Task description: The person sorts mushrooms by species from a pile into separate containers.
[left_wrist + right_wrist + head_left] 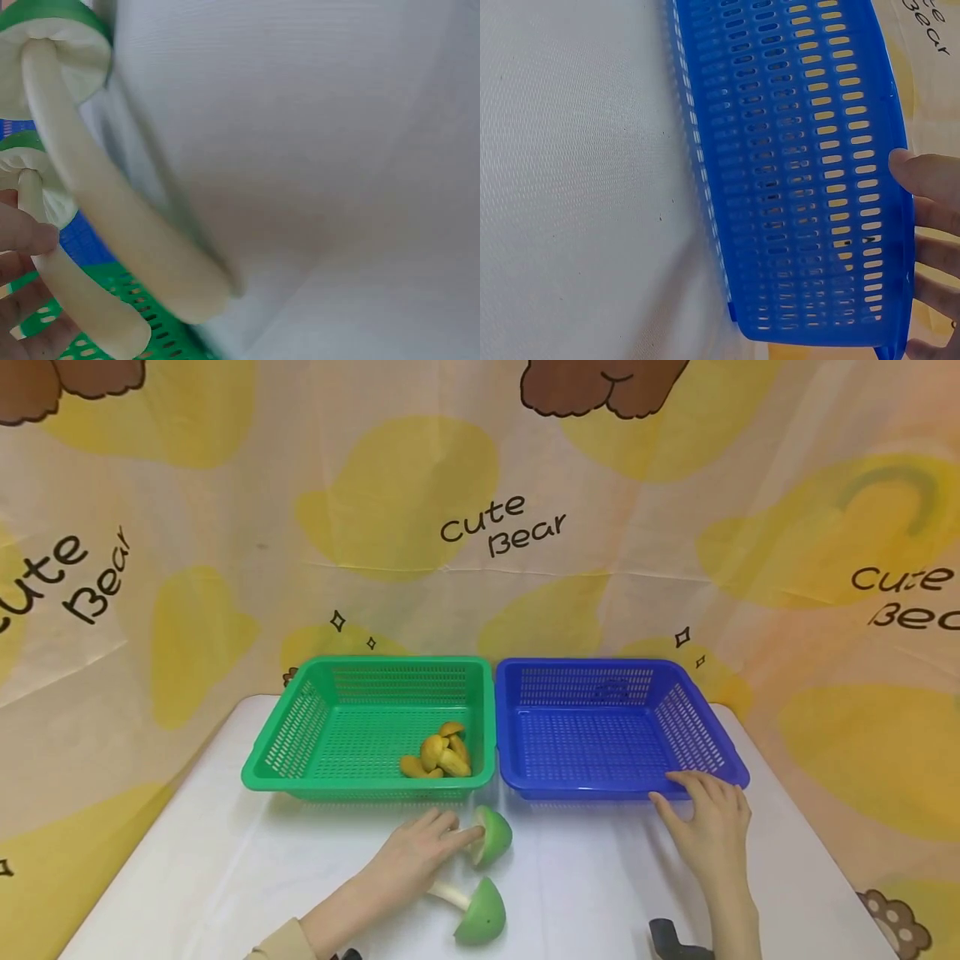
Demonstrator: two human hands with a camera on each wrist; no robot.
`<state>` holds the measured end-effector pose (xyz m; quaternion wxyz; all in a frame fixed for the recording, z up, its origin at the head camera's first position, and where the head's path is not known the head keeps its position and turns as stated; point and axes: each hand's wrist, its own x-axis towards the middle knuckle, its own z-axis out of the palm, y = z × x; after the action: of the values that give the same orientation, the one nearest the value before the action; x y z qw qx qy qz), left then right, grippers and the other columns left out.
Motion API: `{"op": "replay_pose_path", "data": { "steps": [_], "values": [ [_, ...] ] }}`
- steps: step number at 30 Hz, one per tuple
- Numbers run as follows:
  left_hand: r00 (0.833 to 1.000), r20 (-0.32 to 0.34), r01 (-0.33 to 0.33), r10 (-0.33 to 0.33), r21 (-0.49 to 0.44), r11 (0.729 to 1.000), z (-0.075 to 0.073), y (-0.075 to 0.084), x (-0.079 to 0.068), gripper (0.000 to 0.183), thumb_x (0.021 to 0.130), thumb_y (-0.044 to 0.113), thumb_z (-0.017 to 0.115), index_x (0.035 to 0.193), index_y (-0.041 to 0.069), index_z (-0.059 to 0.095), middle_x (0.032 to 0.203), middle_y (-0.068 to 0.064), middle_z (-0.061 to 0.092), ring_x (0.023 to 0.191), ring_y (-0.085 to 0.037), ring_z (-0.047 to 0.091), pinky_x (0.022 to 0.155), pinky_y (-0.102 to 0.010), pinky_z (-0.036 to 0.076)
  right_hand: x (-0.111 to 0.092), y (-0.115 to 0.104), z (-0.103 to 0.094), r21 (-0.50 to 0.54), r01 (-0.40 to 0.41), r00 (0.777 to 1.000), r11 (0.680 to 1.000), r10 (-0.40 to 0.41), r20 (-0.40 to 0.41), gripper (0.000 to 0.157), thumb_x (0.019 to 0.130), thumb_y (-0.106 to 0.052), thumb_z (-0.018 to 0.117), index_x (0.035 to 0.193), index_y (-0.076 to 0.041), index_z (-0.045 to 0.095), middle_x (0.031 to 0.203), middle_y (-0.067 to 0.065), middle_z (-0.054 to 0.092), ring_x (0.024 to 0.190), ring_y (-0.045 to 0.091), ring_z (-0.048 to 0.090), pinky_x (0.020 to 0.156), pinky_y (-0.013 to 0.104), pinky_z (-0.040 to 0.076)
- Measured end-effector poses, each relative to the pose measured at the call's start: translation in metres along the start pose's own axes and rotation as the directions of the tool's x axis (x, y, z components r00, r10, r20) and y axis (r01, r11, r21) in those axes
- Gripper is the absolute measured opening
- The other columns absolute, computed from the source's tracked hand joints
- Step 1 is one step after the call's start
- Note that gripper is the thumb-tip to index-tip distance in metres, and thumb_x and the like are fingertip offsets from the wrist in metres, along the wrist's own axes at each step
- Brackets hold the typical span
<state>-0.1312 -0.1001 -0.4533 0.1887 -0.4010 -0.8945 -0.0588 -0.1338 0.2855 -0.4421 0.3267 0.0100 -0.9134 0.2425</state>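
Note:
My left hand point(431, 852) holds the farther toy mushroom point(495, 837), which has a green cap and a pale stem, on the white table in front of the baskets. In the left wrist view, the thumb and fingers pinch its stem point(82, 296). A second green-capped mushroom point(482, 914) lies nearer, its stem partly behind the left wrist. My right hand point(712, 827) is at the front right rim of the blue basket point(585, 789). Its fingers, loosely bent, reach over the rim, and its thumb is at the outer side.
Several brown mushrooms point(446, 753) lie in the front right corner of the green basket point(360, 783). Both baskets stand side by side before a printed curtain point(405, 627). A black object point(675, 943) shows beside the right forearm at the bottom.

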Motion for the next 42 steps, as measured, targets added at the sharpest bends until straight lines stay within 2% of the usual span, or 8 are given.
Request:
{"op": "replay_pose_path", "data": {
  "steps": [5, 12, 17, 22, 29, 36, 42],
  "values": [
    [0.997, -0.058, -0.053, 0.054, 0.014, 0.998, -0.013, 0.005, 0.010, 0.062, 0.071, 0.002, 0.074, 0.123, 0.031, 0.060, 0.091, 0.010, 0.053, 0.082, -0.006, 0.047, 0.060, -0.013, 0.042, 0.000, 0.000, 0.001, -0.003, 0.003, 1.000, 1.000, -0.003, -0.002, 0.033, 0.074, -0.017, 0.078, 0.102, -0.004, 0.067, 0.108, 0.020, 0.065, 0.110, 0.043, 0.048, 0.102, 0.066, 0.025],
    [0.991, -0.068, -0.117, 0.118, 0.014, 0.993, -0.035, 0.015, 0.029, 0.060, 0.072, -0.001, 0.071, 0.122, 0.031, 0.060, 0.085, 0.009, 0.052, 0.074, -0.007, 0.042, 0.055, -0.012, 0.032, -0.001, -0.002, -0.001, -0.003, 0.004, 1.000, 1.000, -0.004, 0.004, 0.033, 0.075, -0.017, 0.078, 0.103, -0.004, 0.067, 0.109, 0.021, 0.064, 0.110, 0.043, 0.047, 0.103, 0.067, 0.024],
    [0.990, -0.053, -0.134, 0.133, -0.021, 0.991, -0.049, 0.020, 0.052, 0.063, 0.073, -0.008, 0.067, 0.122, 0.030, 0.060, 0.085, 0.008, 0.052, 0.073, -0.008, 0.045, 0.052, -0.011, 0.028, -0.001, 0.000, -0.001, -0.003, -0.005, 1.000, 1.000, 0.005, 0.004, 0.033, 0.075, -0.017, 0.078, 0.103, -0.004, 0.067, 0.109, 0.021, 0.064, 0.111, 0.042, 0.047, 0.104, 0.067, 0.023],
    [0.987, -0.038, -0.158, 0.156, -0.052, 0.986, -0.058, 0.023, 0.077, 0.056, 0.079, -0.007, 0.063, 0.123, 0.028, 0.061, 0.089, 0.008, 0.055, 0.074, -0.008, 0.046, 0.052, -0.009, 0.028, -0.001, 0.002, 0.000, -0.001, -0.004, 1.000, 1.000, 0.004, 0.003, 0.034, 0.075, -0.017, 0.078, 0.104, -0.004, 0.067, 0.110, 0.021, 0.064, 0.111, 0.042, 0.047, 0.105, 0.067, 0.023],
    [0.978, -0.052, -0.207, 0.204, -0.049, 0.977, -0.059, 0.024, 0.110, 0.054, 0.079, -0.007, 0.063, 0.121, 0.026, 0.061, 0.084, 0.005, 0.053, 0.069, -0.010, 0.042, 0.049, -0.010, 0.024, -0.001, 0.002, 0.001, 0.001, 0.005, 1.000, 1.000, -0.005, -0.005, 0.034, 0.075, -0.017, 0.078, 0.104, -0.004, 0.067, 0.109, 0.020, 0.064, 0.112, 0.042, 0.047, 0.105, 0.067, 0.023],
    [0.984, 0.028, -0.172, 0.177, -0.124, 0.977, -0.057, 0.024, 0.139, 0.052, 0.084, -0.005, 0.058, 0.124, 0.027, 0.059, 0.084, 0.004, 0.053, 0.072, -0.011, 0.044, 0.048, -0.013, 0.028, -0.001, 0.001, 0.000, -0.008, 0.006, 1.000, 1.000, -0.006, -0.013, 0.033, 0.075, -0.017, 0.079, 0.103, -0.003, 0.067, 0.108, 0.020, 0.065, 0.111, 0.042, 0.048, 0.106, 0.067, 0.022],
    [0.985, 0.088, -0.131, 0.147, -0.168, 0.977, -0.042, 0.019, 0.165, 0.050, 0.085, -0.005, 0.055, 0.125, 0.025, 0.060, 0.082, 0.002, 0.052, 0.066, -0.011, 0.039, 0.046, -0.014, 0.025, 0.000, 0.000, 0.000, -0.003, 0.012, 1.000, 1.000, -0.012, -0.027, 0.033, 0.074, -0.016, 0.079, 0.102, -0.003, 0.068, 0.107, 0.020, 0.065, 0.110, 0.042, 0.049, 0.105, 0.067, 0.023]
  ]
}}
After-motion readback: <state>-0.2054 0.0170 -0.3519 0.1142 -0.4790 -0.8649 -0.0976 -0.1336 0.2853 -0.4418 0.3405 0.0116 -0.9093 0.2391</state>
